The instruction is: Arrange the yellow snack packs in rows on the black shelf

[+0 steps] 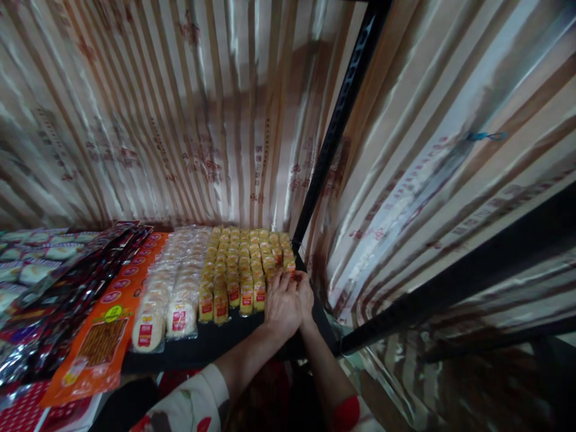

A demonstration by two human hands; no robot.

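Note:
My left hand (282, 302) and my right hand (306, 295) are close together at the right end of a dark shelf (234, 342). Their fingers are bent around small yellow snack packets (245, 270) with red labels, which stand in tight rows. Most of what the fingers press on is hidden behind the hands, but yellow and red wrapping shows at the fingertips. Left of these rows lie two rows of round white crackers (182, 300) in clear wrapping, also with red labels.
An orange snack bag (105, 330) lies left of the crackers, followed by dark shiny packets (67, 306) and white-and-green packs (36, 264). A black slotted post (335, 126) rises at the corner. Striped plastic sheeting (216, 108) hangs behind; a dark bar (450, 282) crosses right.

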